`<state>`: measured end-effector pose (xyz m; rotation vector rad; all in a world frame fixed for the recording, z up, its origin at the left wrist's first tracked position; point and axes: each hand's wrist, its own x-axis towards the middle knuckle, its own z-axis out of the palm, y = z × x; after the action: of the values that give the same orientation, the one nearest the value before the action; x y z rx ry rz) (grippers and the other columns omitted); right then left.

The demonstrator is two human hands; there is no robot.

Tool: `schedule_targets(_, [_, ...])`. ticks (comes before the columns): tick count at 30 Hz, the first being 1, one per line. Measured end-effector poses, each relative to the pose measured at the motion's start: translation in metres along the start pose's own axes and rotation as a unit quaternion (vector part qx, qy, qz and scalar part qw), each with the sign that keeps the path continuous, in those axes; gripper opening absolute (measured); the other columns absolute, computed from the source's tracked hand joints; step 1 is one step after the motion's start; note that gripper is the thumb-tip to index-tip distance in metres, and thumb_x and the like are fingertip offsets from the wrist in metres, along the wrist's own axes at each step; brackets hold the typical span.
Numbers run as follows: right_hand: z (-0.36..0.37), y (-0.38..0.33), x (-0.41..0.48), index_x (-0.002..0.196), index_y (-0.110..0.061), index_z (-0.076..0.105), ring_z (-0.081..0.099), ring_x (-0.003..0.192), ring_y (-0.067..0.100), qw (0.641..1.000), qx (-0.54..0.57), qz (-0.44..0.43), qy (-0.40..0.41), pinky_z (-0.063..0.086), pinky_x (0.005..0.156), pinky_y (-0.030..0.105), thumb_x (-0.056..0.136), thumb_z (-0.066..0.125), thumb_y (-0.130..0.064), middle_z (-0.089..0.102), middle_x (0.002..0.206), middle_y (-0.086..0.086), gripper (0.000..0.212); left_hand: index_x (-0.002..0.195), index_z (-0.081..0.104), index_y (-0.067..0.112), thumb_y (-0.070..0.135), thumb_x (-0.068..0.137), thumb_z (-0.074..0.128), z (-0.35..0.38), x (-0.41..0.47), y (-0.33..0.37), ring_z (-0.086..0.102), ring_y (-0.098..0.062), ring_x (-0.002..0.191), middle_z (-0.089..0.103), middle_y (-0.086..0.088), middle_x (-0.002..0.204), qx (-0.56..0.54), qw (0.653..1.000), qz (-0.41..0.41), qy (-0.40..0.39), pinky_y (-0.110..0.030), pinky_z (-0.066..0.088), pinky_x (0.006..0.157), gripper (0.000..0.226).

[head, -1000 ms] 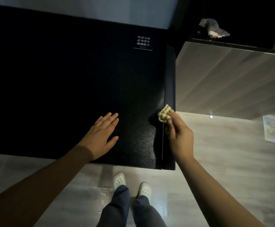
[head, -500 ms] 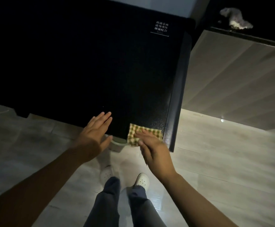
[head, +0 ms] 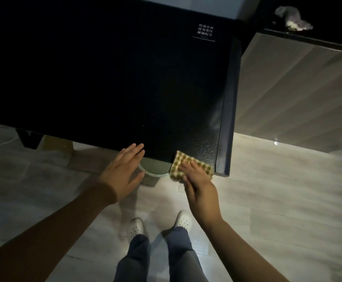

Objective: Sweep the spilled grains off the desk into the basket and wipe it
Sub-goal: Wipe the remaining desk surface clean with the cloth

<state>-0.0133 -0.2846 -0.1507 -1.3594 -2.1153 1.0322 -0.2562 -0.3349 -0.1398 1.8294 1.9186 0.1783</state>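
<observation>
The cloth (head: pixel 178 162) has slid from the counter's (head: pixel 105 78) right edge to its near edge, about 5 o'clock, half overhanging. The right hand (head: pixel 200 188) presses it with straight fingers; the left hand (head: pixel 123 171) lies open, palm down, at 6 o'clock. The basket (head: pixel 154 169) sits below, between them. Grains (none visible in this gloom) could miss its rim and scatter on the floor (head: pixel 267 200), as the cloth overhangs right of it.

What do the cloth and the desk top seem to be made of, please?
Cloth: probably woven fabric, matte, judging by its yellow-and-green check and soft edges.
Desk top: hard, black, finely speckled with a faint sheen near the corner; possibly coated glass or laminate, the look leaves it open.
</observation>
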Motion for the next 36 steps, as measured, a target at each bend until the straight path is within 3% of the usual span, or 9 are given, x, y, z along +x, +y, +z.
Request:
schedule_targets(3, [0.0, -0.018, -0.004, 0.116, -0.029, 0.066, 0.055, 0.074, -0.007, 0.997, 0.067, 0.02, 0.015, 0.046, 0.07, 0.019, 0.096, 0.043, -0.038, 0.061, 0.088, -0.023, 0.032, 0.15, 0.02, 0.019, 0.062, 0.081, 0.014, -0.008, -0.016, -0.012, -0.003, 0.0, 0.142, 0.01, 0.009, 0.158, -0.017, 1.0, -0.003, -0.014, -0.031, 0.016, 0.117, 0.082])
schedule_targets(6, [-0.01, -0.034, 0.017, 0.116, -0.023, 0.067, 0.053, 0.062, -0.005, 0.991, 0.076, 0.037, 0.102, 0.047, 0.06, 0.019, 0.098, 0.047, -0.03, 0.057, 0.073, -0.022, 0.028, 0.149, 0.023, 0.019, 0.063, 0.08, 0.016, -0.02, -0.027, -0.021, 0.006, -0.002, 0.14, 0.018, 0.007, 0.156, -0.035, 0.999, 0.0, -0.022, -0.02, 0.008, 0.112, 0.083])
schedule_targets(8, [-0.019, -0.041, 0.038, 0.115, -0.017, 0.068, 0.058, 0.067, 0.003, 0.982, 0.051, 0.066, 0.167, 0.053, 0.063, 0.03, 0.099, 0.049, -0.024, 0.066, 0.08, -0.013, 0.025, 0.148, 0.029, 0.019, 0.06, 0.085, 0.028, -0.031, -0.03, -0.026, 0.013, -0.011, 0.142, 0.025, 0.005, 0.154, -0.042, 0.999, -0.003, -0.008, -0.021, 0.008, 0.111, 0.075])
schedule_targets(11, [-0.03, -0.042, 0.065, 0.123, -0.019, 0.064, 0.061, 0.093, 0.007, 0.973, 0.021, 0.096, 0.211, 0.049, 0.08, 0.024, 0.099, 0.049, -0.027, 0.07, 0.108, -0.004, 0.029, 0.145, 0.035, 0.019, 0.037, 0.095, 0.049, -0.043, -0.025, -0.033, 0.019, -0.014, 0.141, 0.031, 0.004, 0.151, -0.045, 0.999, -0.002, 0.018, -0.019, 0.01, 0.109, 0.055])
schedule_targets(18, [0.02, -0.022, 0.078, 0.121, -0.016, 0.066, 0.054, 0.124, 0.02, 0.992, -0.043, 0.064, 0.098, 0.039, 0.107, 0.031, 0.096, 0.053, -0.019, 0.062, 0.129, 0.004, 0.028, 0.143, 0.038, 0.018, 0.033, 0.094, 0.053, -0.067, 0.022, -0.048, 0.031, -0.014, 0.136, 0.038, 0.003, 0.147, -0.014, 1.0, -0.003, 0.021, -0.021, 0.021, 0.107, 0.053])
schedule_targets(20, [0.031, -0.031, 0.07, 0.115, -0.018, 0.069, 0.059, 0.112, 0.009, 0.997, -0.019, 0.036, 0.069, 0.046, 0.099, 0.028, 0.095, 0.051, -0.024, 0.068, 0.118, 0.0, 0.028, 0.142, 0.04, 0.016, 0.031, 0.093, 0.054, -0.075, 0.038, -0.051, 0.034, -0.016, 0.134, 0.041, 0.0, 0.145, -0.013, 1.0, -0.015, 0.022, -0.023, 0.024, 0.106, 0.053])
schedule_targets(23, [0.02, -0.047, 0.079, 0.094, -0.025, 0.069, 0.063, 0.071, 0.003, 0.994, 0.081, 0.062, 0.03, 0.053, 0.064, 0.029, 0.096, 0.049, -0.029, 0.068, 0.078, -0.012, 0.02, 0.143, 0.039, 0.016, 0.031, 0.094, 0.053, -0.085, 0.056, -0.05, 0.034, -0.016, 0.134, 0.04, 0.0, 0.145, -0.018, 0.999, -0.031, 0.007, -0.021, 0.023, 0.106, 0.053])
schedule_targets(27, [-0.022, -0.047, 0.137, 0.103, -0.023, 0.07, 0.064, 0.086, -0.003, 0.98, 0.125, 0.086, 0.126, 0.05, 0.073, 0.014, 0.097, 0.053, -0.02, 0.069, 0.09, -0.017, 0.018, 0.144, 0.038, 0.018, 0.033, 0.094, 0.051, -0.098, 0.082, -0.042, 0.031, -0.013, 0.136, 0.037, 0.003, 0.147, -0.019, 0.998, -0.056, 0.004, -0.021, 0.023, 0.108, 0.053])
schedule_targets(36, [-0.087, 0.0, 0.283, 0.115, -0.013, 0.067, 0.065, 0.097, 0.019, 0.977, -0.008, 0.04, 0.207, 0.042, 0.076, 0.021, 0.098, 0.05, -0.022, 0.071, 0.106, 0.005, 0.025, 0.146, 0.033, 0.021, 0.033, 0.095, 0.05, -0.124, 0.144, -0.031, 0.025, -0.009, 0.138, 0.031, 0.006, 0.15, -0.032, 0.995, -0.092, 0.01, -0.029, 0.026, 0.114, 0.055])
